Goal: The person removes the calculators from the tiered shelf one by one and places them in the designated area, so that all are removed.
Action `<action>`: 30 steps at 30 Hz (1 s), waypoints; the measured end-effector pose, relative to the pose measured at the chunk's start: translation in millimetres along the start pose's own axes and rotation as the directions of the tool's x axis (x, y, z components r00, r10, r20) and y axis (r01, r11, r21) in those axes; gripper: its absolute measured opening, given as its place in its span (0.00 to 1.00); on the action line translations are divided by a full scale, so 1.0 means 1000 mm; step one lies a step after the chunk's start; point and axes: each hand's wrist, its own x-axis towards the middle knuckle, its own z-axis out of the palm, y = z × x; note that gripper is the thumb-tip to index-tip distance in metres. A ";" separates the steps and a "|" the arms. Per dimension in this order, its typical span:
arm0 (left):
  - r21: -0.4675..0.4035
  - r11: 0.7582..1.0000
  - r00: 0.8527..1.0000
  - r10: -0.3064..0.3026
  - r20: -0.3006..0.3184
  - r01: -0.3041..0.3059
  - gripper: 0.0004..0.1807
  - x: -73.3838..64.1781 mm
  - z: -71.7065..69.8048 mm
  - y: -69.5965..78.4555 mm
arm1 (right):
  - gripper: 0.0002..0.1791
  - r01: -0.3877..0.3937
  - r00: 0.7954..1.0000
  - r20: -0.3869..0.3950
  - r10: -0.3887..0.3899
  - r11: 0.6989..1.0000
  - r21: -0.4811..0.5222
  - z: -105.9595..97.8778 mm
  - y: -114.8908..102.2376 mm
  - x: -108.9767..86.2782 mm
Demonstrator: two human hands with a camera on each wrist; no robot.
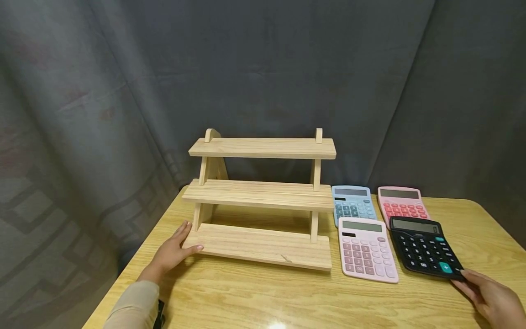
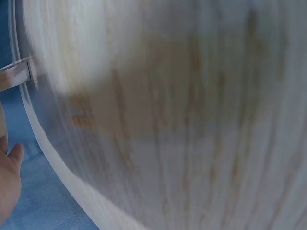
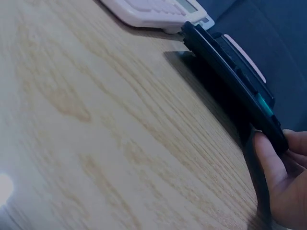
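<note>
A three-tier wooden display stand (image 1: pixel 263 194) is left of centre on the table in the head view. My left hand (image 1: pixel 170 251) holds the left end of its bottom board, thumb across the front edge and fingers along the side. In the left wrist view that hand (image 2: pixel 8 179) shows only at the left edge. My right hand (image 1: pixel 491 294) pinches the near right corner of a black calculator (image 1: pixel 425 246). Thumb and fingers grip its edge in the right wrist view, where the calculator (image 3: pixel 235 81) is tilted, with a dark shadow beneath it.
A pale pink calculator (image 1: pixel 365 246) lies between the stand and the black one. Behind them are a blue calculator (image 1: pixel 353 203) and a pink calculator (image 1: pixel 400 201). A grey curtain (image 1: pixel 263 68) hangs behind the wooden table (image 1: pixel 246 292).
</note>
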 end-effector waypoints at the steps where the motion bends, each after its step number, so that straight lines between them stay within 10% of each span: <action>1: 0.000 1.000 1.000 0.000 0.000 0.000 0.48 0.000 0.000 0.000 | 0.26 0.017 1.000 -0.025 -0.018 0.999 -0.039 0.002 -0.001 -0.002; 6: -0.004 1.000 1.000 -0.008 0.008 0.008 0.49 0.001 0.002 -0.001 | 0.27 0.056 0.976 -0.212 -0.044 0.997 0.049 0.009 -0.004 -0.008; 13: -0.009 1.000 1.000 -0.010 0.006 0.010 0.49 0.001 0.002 -0.001 | 0.26 0.130 0.955 -0.271 -0.119 0.991 0.025 0.005 0.003 -0.001; 30: 0.028 1.000 1.000 -0.014 -0.004 0.014 0.50 -0.007 -0.003 0.001 | 0.20 0.232 0.842 -0.344 -0.416 0.855 -0.464 0.003 0.006 0.001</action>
